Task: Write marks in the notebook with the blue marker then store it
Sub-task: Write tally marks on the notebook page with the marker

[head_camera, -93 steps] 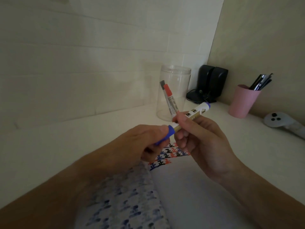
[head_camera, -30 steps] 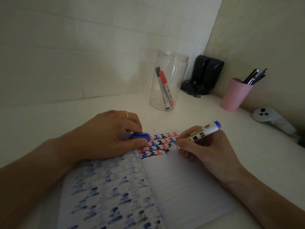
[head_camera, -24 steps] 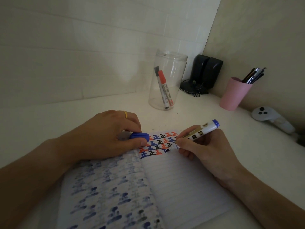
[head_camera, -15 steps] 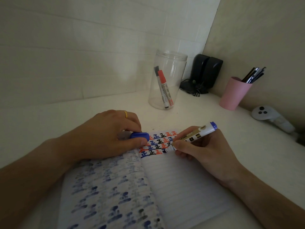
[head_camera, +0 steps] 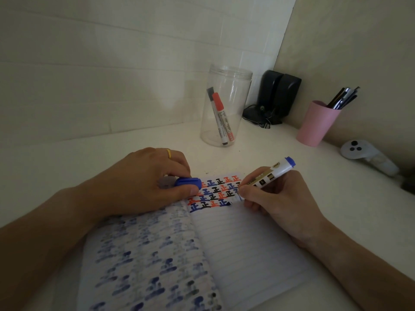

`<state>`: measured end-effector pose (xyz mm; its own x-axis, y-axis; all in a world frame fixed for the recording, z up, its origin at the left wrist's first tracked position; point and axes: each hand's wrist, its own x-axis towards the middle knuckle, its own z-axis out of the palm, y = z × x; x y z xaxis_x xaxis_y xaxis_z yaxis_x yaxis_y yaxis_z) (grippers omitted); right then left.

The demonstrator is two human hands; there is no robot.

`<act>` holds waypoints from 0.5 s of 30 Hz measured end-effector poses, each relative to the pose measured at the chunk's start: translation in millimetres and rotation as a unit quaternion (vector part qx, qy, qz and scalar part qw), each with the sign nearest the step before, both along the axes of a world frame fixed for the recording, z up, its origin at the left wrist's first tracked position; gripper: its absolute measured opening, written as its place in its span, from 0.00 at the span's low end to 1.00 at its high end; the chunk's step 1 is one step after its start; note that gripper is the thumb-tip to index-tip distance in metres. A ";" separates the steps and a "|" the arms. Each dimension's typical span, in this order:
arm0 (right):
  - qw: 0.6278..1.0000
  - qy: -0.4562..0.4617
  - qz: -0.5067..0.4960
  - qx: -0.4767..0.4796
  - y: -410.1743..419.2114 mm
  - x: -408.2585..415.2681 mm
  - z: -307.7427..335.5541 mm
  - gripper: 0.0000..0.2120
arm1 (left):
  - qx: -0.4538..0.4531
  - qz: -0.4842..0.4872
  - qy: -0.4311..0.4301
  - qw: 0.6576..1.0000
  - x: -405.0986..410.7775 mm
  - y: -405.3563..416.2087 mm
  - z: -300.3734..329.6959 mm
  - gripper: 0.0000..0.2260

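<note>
Below right hand [head_camera: 276,198] pinching marker [head_camera: 267,176], tip meets notebook [head_camera: 247,243]; left hand [head_camera: 143,182] grips cap [head_camera: 188,182]. Keep strokes light, page pinned.

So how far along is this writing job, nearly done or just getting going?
Midway, it seems. Done: the blue cap is off, held in the left hand. In hand: the right hand presses the blue marker to the notebook, adding to rows of marks at the top of the page. Left: recapping and storing it, probably in the clear jar.
</note>
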<state>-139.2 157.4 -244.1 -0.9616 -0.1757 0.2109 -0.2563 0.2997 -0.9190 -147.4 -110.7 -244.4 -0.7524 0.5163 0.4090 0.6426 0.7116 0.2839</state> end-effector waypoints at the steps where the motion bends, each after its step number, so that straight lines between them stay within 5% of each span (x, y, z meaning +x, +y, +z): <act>1: 1.000 0.000 -0.003 0.000 0.1 -0.4 -0.3 0.03 | -0.001 0.000 -0.001 1.000 -0.1 0.0 -0.1 0.16; 7: 1.000 0.002 -0.006 -0.005 0.8 -2.2 -1.3 0.04 | -0.008 0.008 0.000 1.000 0.1 0.4 0.9 0.17; 11: 0.980 -0.135 -0.031 -0.145 -1.2 -13.6 17.4 0.06 | -0.019 0.020 0.004 1.000 3.7 0.2 2.2 0.19; 15: 0.966 -0.229 -0.041 -0.114 -7.1 -40.0 47.4 0.03 | -0.019 0.012 -0.007 1.000 5.9 2.1 6.4 0.18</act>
